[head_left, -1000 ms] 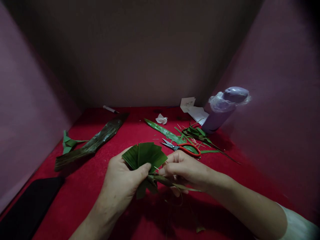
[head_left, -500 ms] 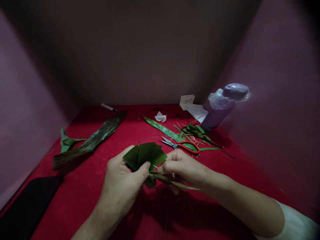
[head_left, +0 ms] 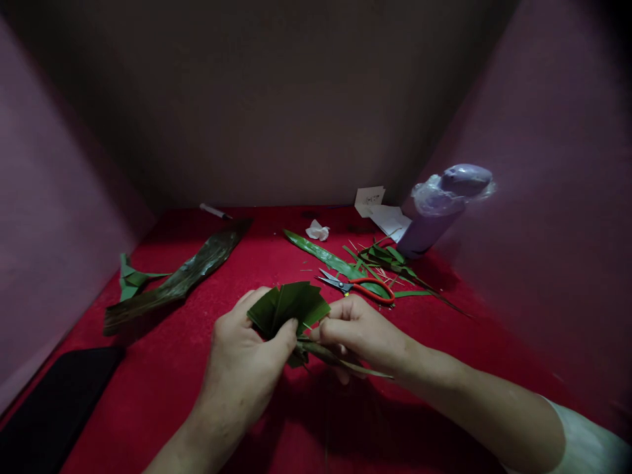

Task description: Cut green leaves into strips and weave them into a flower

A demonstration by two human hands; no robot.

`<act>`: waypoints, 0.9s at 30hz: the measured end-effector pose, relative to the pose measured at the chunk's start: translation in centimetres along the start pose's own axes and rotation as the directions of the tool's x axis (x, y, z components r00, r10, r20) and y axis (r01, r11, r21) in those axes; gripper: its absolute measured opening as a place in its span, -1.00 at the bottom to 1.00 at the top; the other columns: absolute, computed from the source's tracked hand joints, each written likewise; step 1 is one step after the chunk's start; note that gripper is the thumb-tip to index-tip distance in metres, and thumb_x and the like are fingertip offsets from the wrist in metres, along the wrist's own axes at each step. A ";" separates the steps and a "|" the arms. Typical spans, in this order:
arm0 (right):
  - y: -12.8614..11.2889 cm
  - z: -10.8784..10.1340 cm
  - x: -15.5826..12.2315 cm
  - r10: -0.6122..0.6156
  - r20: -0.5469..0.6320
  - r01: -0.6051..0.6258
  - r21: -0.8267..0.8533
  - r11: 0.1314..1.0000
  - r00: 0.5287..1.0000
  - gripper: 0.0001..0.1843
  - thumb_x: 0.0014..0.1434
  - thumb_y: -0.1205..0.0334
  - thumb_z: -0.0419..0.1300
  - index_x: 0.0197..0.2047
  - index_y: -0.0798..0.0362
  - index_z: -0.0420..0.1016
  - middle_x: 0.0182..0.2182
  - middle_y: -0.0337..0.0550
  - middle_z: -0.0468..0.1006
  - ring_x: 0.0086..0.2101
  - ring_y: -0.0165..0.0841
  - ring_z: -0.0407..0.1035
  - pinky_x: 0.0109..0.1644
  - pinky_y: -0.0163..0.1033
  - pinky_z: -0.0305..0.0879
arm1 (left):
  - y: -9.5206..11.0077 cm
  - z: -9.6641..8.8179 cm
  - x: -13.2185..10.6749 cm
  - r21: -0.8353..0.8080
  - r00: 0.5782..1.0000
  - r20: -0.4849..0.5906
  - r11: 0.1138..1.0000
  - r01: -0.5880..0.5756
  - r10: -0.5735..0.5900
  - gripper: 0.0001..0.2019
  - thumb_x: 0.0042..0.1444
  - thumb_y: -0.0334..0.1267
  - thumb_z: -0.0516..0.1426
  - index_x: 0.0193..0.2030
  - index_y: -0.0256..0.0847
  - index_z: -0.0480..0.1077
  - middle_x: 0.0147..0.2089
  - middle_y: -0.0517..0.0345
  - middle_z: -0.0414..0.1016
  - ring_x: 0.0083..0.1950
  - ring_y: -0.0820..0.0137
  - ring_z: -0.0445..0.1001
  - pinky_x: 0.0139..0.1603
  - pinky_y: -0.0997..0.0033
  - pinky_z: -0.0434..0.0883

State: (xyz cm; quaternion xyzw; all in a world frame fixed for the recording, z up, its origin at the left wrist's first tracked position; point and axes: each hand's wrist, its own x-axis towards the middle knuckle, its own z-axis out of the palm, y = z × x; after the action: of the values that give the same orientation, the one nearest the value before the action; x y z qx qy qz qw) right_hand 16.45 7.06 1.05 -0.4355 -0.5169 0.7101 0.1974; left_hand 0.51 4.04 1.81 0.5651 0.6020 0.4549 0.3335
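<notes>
Pleated green leaf fan (head_left: 301,303) gripped by left hand (head_left: 247,359); thin pale stick (head_left: 308,327), pointing toward ten o'clock, apparently pinched by the nearer right hand (head_left: 363,332).

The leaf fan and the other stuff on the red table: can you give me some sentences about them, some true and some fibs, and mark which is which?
1. The left hand and the right hand are both at the green leaf fan. True.
2. The green leaf fan lies on the table with no hand on it. False: the left hand holds it up.
3. The scissors lie on the red table. True.
4. The scissors are blue and yellow all over. False: they have grey blades and orange-red handles.
5. The purple container has clear plastic around its upper part. True.
6. The purple container is at the left side of the red table. False: it is at the right side.
</notes>
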 end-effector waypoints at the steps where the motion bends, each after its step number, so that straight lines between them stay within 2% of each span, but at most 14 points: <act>1: 0.0 0.0 0.0 -0.002 -0.001 0.002 0.001 1.000 1.000 -0.76 -0.13 0.35 0.01 -0.74 0.12 0.34 -0.87 -0.32 0.31 -0.87 -0.59 0.05 -0.82 -0.49 -0.09 | -0.1 0.0 0.0 0.024 1.000 -0.013 0.999 -0.027 0.027 -0.88 -0.07 -0.34 0.17 -0.32 -0.23 0.47 -0.40 0.13 0.51 -0.37 0.30 0.47 -0.39 0.34 0.40; 4: -0.2 0.2 0.0 0.007 -0.023 -0.007 -0.002 1.000 1.000 -0.77 -0.17 0.37 -0.02 -0.76 0.12 0.33 -0.88 -0.31 0.30 -0.87 -0.58 0.04 -0.82 -0.48 -0.08 | -0.1 0.0 -0.1 0.071 0.995 -0.023 0.992 -0.099 0.101 -0.87 -0.06 -0.37 0.15 -0.31 -0.22 0.47 -0.39 0.13 0.49 -0.33 0.29 0.46 -0.35 0.34 0.38; 7: -0.3 0.4 0.1 0.011 -0.049 -0.011 0.003 1.000 0.999 -0.78 -0.18 0.36 -0.01 -0.77 0.12 0.32 -0.89 -0.31 0.29 -0.87 -0.58 0.04 -0.82 -0.48 -0.08 | 0.0 0.1 -0.2 0.107 0.987 -0.008 0.981 -0.161 0.163 -0.88 -0.05 -0.42 0.13 -0.35 -0.20 0.46 -0.41 0.18 0.45 -0.38 0.36 0.42 -0.37 0.38 0.35; 13: 0.2 0.6 0.1 -0.046 -0.079 0.048 0.022 0.999 0.996 -0.79 -0.15 0.36 0.00 -0.73 0.13 0.33 -0.87 -0.33 0.30 -0.85 -0.58 0.09 -0.79 -0.49 -0.05 | 0.2 0.1 -0.4 0.135 0.971 -0.015 0.963 -0.233 0.237 -0.88 -0.04 -0.47 0.11 -0.41 -0.19 0.41 -0.46 0.25 0.37 -0.43 0.43 0.36 -0.41 0.44 0.31; 23: 0.9 1.0 0.1 -0.105 -0.119 0.114 0.072 0.991 0.987 -0.78 -0.15 0.36 0.00 -0.76 0.09 0.24 -0.86 -0.35 0.26 -0.83 -0.56 0.12 -0.79 -0.48 -0.03 | 0.3 0.1 -0.5 0.170 0.976 0.003 0.962 -0.215 0.218 -0.91 -0.02 -0.45 0.11 -0.41 -0.17 0.36 -0.43 0.26 0.34 -0.40 0.44 0.34 -0.37 0.46 0.28; 27: 1.1 1.2 0.2 -0.132 -0.142 0.142 0.060 0.988 0.981 -0.79 -0.09 0.33 0.03 -0.70 0.11 0.29 -0.82 -0.35 0.28 -0.80 -0.56 0.15 -0.76 -0.48 0.00 | 0.3 0.0 -0.3 0.108 0.990 0.003 0.984 -0.140 0.140 -0.95 -0.03 -0.40 0.13 -0.42 -0.18 0.38 -0.45 0.24 0.35 -0.41 0.42 0.34 -0.39 0.45 0.29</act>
State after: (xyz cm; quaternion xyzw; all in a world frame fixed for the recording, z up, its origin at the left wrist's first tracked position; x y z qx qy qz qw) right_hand 15.54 6.10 0.09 -0.4397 -0.5055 0.6808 0.2961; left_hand 0.64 3.73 2.01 0.6223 0.5853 0.4452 0.2682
